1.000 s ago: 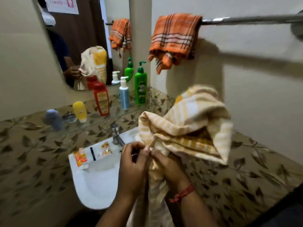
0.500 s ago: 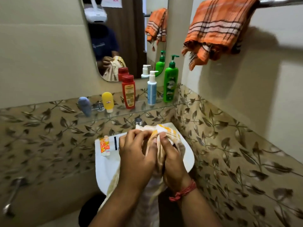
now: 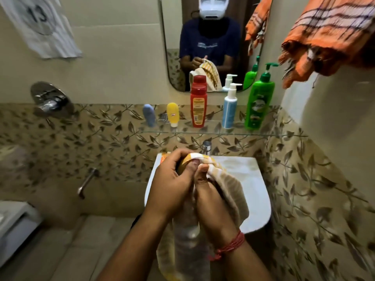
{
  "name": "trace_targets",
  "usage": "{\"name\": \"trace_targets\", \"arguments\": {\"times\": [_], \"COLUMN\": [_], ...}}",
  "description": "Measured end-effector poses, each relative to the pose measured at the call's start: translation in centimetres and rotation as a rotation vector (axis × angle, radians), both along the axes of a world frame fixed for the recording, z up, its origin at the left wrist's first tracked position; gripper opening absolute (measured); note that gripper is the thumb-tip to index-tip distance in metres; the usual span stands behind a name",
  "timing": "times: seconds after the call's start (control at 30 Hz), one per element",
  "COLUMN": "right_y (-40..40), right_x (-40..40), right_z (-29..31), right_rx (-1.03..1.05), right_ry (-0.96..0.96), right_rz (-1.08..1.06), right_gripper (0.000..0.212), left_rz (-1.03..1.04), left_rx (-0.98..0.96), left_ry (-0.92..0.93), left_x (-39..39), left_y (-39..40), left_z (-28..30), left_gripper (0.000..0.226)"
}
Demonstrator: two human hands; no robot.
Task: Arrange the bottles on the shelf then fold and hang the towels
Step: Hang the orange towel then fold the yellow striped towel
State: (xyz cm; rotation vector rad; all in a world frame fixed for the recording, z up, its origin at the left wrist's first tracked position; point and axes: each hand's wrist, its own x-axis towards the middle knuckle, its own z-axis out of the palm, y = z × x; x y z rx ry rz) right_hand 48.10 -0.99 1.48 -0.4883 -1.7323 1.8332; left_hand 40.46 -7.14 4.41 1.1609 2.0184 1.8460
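Head view: both hands bunch the striped towel over the basin

Head camera looks down on the white ceramic basin (image 3: 255, 179). Above its near half, the left hand (image 3: 172, 185) and the right hand (image 3: 211, 201) touch each other, each grip curled tight round the cream-and-yellow striped cloth towel (image 3: 229, 189), which hangs down between the forearms. Behind the basin, the clear glass shelf (image 3: 267, 135) carries five upright bottles: blue tube (image 3: 149, 115), yellow tube (image 3: 172, 114), red bottle (image 3: 198, 104), pale blue pump bottle (image 3: 229, 110), green pump bottle (image 3: 258, 104). Up right of the basin hangs an orange checked towel (image 3: 324, 35).
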Motion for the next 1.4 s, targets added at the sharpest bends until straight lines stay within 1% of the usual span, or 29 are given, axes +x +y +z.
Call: {"name": "trace_targets", "arguments": {"times": [0.03, 0.07, 0.1, 0.17, 0.2, 0.23, 0.27, 0.3, 0.4, 0.43, 0.47, 0.5, 0.53, 0.6, 0.63, 0.67, 0.7, 0.73, 0.8, 0.87, 0.9, 0.97, 1.03, 1.13, 1.17, 1.23, 1.3, 1.37, 1.4], "right_y": [-0.3, -0.5, -0.5, -0.5, -0.5, -0.5, -0.4, -0.4, 0.4, 0.7, 1.1, 1.1, 1.2, 1.2, 0.9, 0.8, 0.9, 1.1, 1.2, 1.1, 0.9, 0.1, -0.6, -0.3, 0.1, 0.6, 0.5, -0.5, -1.0], "right_x": [-0.1, -0.3, -0.5, -0.7, -0.8, -0.9, -1.0, -0.9, 0.0, 0.6, 1.3, 2.0, 2.8, 3.9, 4.0, 3.7, 3.5, 3.2, 3.2, 3.3, 3.3, 2.8, 2.4, 3.0, 3.4, 4.2, 4.2, 3.2, 2.4], "right_z": [0.1, 0.1, 0.2, 0.9, 1.0, 1.0, 0.9, 1.0, 2.0, 2.9, 4.0, 5.1, 6.0, 7.5, 8.2, 8.6, 9.0, 9.3, 10.0, 10.7, 10.8, 10.7, 10.3, 10.3, 10.5, 11.3, 11.9, 12.3, 12.5], "right_rx": [-0.073, -0.153, -0.246, -0.392, -0.422, -0.435, -0.413, -0.368, -0.075, 0.080, 0.290, 0.487, 0.628, 0.762, 0.853, 0.957, 1.025, 1.025, 0.905, 0.882, 0.891, 0.909, 0.896, 0.788, 0.757, 0.699, 0.667, 0.661, 0.662], "right_ry": [0.067, 0.157, 0.226, 0.315, 0.335, 0.336, 0.303, 0.260, 0.083, -0.002, -0.082, -0.122, -0.131, -0.047, -0.034, -0.085, -0.161, -0.217, -0.224, -0.190, -0.176, -0.146, -0.108, -0.067, -0.058, -0.066, -0.130, -0.175, -0.196], "right_rz": [-0.011, -0.046, -0.074, -0.073, -0.075, -0.078, -0.061, -0.031, 0.049, 0.081, 0.093, 0.062, -0.044, -0.376, -0.495, -0.533, -0.464, -0.336, -0.118, -0.102, -0.123, -0.182, -0.294, -0.509, -0.576, -0.661, -0.587, -0.354, -0.234], "right_gripper": [0.046, 0.042, 0.047, 0.088, 0.102, 0.108, 0.109, 0.103, 0.068, 0.056, 0.048, 0.041, 0.030, 0.017, 0.018, 0.029, 0.041, 0.047, 0.042, 0.024, 0.016, 0.009, 0.011, 0.016, 0.018, 0.020, 0.019, 0.010, 0.012], "left_rz": [0.007, -0.004, -0.028, -0.076, -0.074, -0.057, -0.041, -0.027, 0.008, 0.014, 0.009, -0.007, -0.038, -0.144, -0.199, -0.244, -0.276, -0.297, -0.323, -0.307, -0.302, -0.324, -0.314, -0.230, -0.202, -0.136, -0.112, -0.147, -0.178], "left_rx": [-0.049, -0.099, -0.140, -0.179, -0.180, -0.177, -0.166, -0.153, -0.093, -0.071, -0.051, -0.039, -0.037, -0.051, -0.046, -0.034, -0.023, -0.026, -0.040, -0.029, -0.022, -0.012, -0.011, -0.008, -0.014, -0.026, -0.014, 0.002, 0.013], "left_ry": [0.061, 0.120, 0.168, 0.216, 0.239, 0.261, 0.276, 0.288, 0.299, 0.281, 0.259, 0.245, 0.246, 0.262, 0.252, 0.245, 0.257, 0.282, 0.310, 0.288, 0.260, 0.197, 0.165, 0.082, 0.067, 0.073, 0.104, 0.171, 0.214], "left_x": [0.1, 0.2, 0.3, 0.4, 0.3, 0.0, -0.3, -0.4, -1.0, -1.3, -1.6, -1.9, -2.1, -2.3, -2.3, -2.2, -2.2, -2.2, -2.5, -2.9, -3.1, -3.5, -4.1, -5.9, -6.7, -7.9, -7.9, -6.8, -6.3], "left_y": [-0.3, -0.6, -0.8, -1.0, -1.0, -0.9, -0.8, -0.7, -0.7, -0.9, -1.2, -1.6, -1.9, -2.6, -2.8, -3.0, -3.2, -3.3, -3.5, -3.9, -4.1, -4.6, -5.1, -6.8, -7.5, -8.5, -8.6, -8.0, -7.4], "left_z": [-0.1, -0.1, -0.2, -0.4, -0.4, -0.3, -0.1, 0.1, 0.9, 1.2, 1.6, 2.1, 2.6, 3.8, 4.4, 4.9, 5.5, 5.8, 6.4, 6.5, 6.5, 6.4, 6.0, 5.3, 5.2, 5.1, 5.7, 6.8, 7.3], "left_gripper": [0.006, 0.011, 0.017, 0.023, 0.025, 0.025, 0.026, 0.026, 0.024, 0.024, 0.024, 0.023, 0.021, 0.019, 0.019, 0.020, 0.021, 0.021, 0.021, 0.021, 0.020, 0.017, 0.013, 0.010, 0.011, 0.022, 0.025, 0.017, 0.016]}}
